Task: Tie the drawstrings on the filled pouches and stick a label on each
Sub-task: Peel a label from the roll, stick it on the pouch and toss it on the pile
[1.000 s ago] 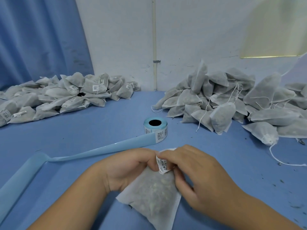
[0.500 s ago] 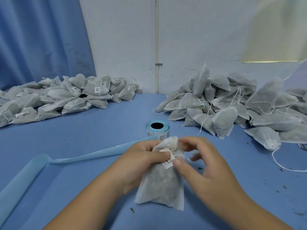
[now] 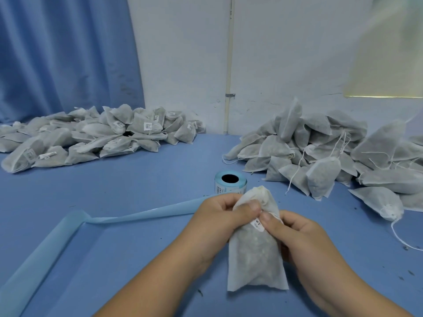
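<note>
Filled pouch (image 3: 254, 259) held upright over the surface (image 3: 114, 191).
Grip: left hand (image 3: 217, 216) clasps its gathered neck; right hand (image 3: 299, 234) pinches it at the label (image 3: 256, 223); label roll (image 3: 231, 183) just behind.

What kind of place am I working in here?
Probably a small hand-packing workshop: a labelled pouch heap, a loose-stringed pouch heap, and a label roll on a blue table.

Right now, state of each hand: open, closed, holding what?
Left hand: closed, pinching the pouch neck.
Right hand: closed, pinching the same pouch at its label.
</note>
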Tool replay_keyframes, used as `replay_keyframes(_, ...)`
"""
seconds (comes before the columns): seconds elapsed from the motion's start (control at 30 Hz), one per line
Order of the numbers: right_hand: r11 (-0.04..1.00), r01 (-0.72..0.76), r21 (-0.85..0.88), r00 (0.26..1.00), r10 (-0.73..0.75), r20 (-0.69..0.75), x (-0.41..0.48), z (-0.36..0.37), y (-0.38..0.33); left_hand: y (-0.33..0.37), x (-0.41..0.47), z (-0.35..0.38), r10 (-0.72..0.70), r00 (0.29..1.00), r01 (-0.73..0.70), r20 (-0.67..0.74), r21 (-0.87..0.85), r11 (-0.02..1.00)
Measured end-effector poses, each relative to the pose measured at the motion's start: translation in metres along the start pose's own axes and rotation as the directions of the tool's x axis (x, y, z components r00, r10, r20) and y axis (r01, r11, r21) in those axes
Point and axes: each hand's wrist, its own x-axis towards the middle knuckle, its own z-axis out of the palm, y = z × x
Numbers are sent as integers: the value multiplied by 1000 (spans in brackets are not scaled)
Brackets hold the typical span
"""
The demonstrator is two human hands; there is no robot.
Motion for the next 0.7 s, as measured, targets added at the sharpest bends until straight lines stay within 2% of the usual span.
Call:
replay_keyframes(0.1,999,-41,-28,996,39,-81,9,6,-3,0,1,-6,-3,1000,2,18,58,998)
replay_keyframes(0.17,993,-91,-77,994,85,-71,15,13,-10,-1,3,-10,9,1000,-8,-10,38,999)
replay_keyframes(0.27,983,-58,-173,996,70,62,22,27,-19,2,7,-14,26,995,-32,-94,-59,998)
replay_keyframes(0.37,971,-25,-237,978,73,198,32,45,-27,5,13,-21,-46,977,-12,-207,-272,962)
replay_keyframes(0.47,968,-51,-247,946,126,297,43,64,-38,5,20,-36,-165,966,55,-200,-466,883)
replay_keyframes(0.57,931,-36,-363,923,170,345,56,82,-49,14,22,-54,-206,970,78,-129,-636,768)
replay_keyframes(0.63,911,-44,-410,910,206,359,70,95,-57,24,20,-66,-149,981,6,-121,-755,655)
replay_keyframes(0.7,924,-75,-376,897,228,380,90,117,-70,28,20,-80,-91,965,-154,-246,-813,562)
